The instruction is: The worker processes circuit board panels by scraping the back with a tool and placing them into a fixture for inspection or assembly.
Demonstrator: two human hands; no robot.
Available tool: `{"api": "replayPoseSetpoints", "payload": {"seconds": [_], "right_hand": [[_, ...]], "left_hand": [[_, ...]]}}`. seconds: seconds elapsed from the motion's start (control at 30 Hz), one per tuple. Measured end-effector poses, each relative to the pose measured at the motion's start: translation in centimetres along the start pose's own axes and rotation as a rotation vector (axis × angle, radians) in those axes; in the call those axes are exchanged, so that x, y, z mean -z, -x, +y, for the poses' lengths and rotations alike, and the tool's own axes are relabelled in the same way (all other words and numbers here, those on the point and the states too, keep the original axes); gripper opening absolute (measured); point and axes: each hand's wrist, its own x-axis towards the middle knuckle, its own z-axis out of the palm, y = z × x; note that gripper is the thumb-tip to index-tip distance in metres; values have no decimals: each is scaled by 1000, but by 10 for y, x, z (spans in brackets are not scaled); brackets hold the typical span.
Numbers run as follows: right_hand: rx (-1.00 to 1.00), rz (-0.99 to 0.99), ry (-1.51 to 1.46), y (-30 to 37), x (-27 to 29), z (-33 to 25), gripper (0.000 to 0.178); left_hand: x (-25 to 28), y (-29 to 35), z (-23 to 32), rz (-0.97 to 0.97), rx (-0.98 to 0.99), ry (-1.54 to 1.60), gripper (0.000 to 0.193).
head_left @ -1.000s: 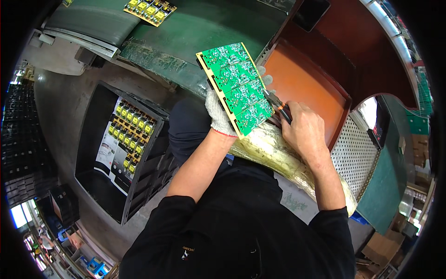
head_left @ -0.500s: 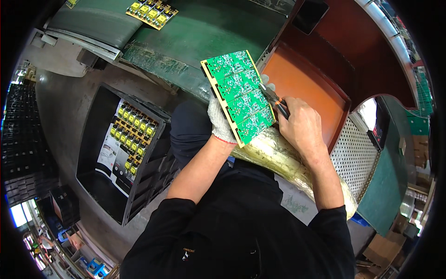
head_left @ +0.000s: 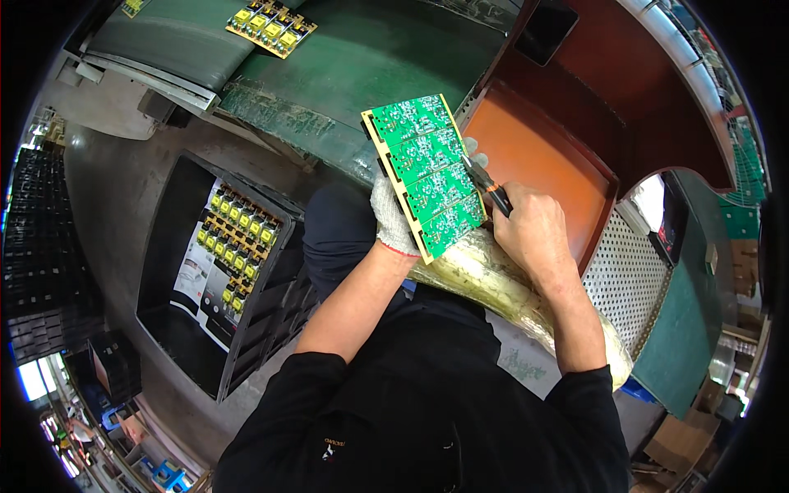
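Observation:
A green circuit board panel (head_left: 427, 168) with a yellow edge is held up in front of me, its soldered side facing me. My left hand (head_left: 393, 215), in a whitish knit glove, grips it from behind and along the left edge; most of those fingers are hidden by the board. My bare right hand (head_left: 532, 228) is closed around the dark and orange handles of a pair of cutters (head_left: 493, 193). The tool's metal jaws lie at the board's right edge; whether they touch it I cannot tell. Gloved fingertips show just beyond that edge.
Left of my knee, a black crate (head_left: 156, 279) holds several boards with yellow components (head_left: 238, 234) and a printed sheet. Another such board (head_left: 271, 29) lies on the green bench (head_left: 362, 74). An orange-floored tray (head_left: 534, 164) stands right. A shiny wrapped roll (head_left: 493, 271) lies under my right forearm.
The board and my gloved left hand have shifted slightly down and to the right. The cutters have dropped a little along the board's right edge, still in my right hand.

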Motion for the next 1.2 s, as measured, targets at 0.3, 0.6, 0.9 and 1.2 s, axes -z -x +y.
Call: {"api": "replayPoseSetpoints", "payload": {"seconds": [0.3,0.6,0.9,1.2], "right_hand": [[-12,62,-1,0,-4,-3,17],[-6,48,6,0,-7,6,18],[39,84,49,-2,-6,5,19],[73,179,39,-6,-2,1,15]], "left_hand": [[-1,0,-1,-31,-8,10,76],[6,-2,1,-39,4,-10,75],[-4,-2,-2,4,20,43,75],[4,-3,1,0,24,19,73]]}}
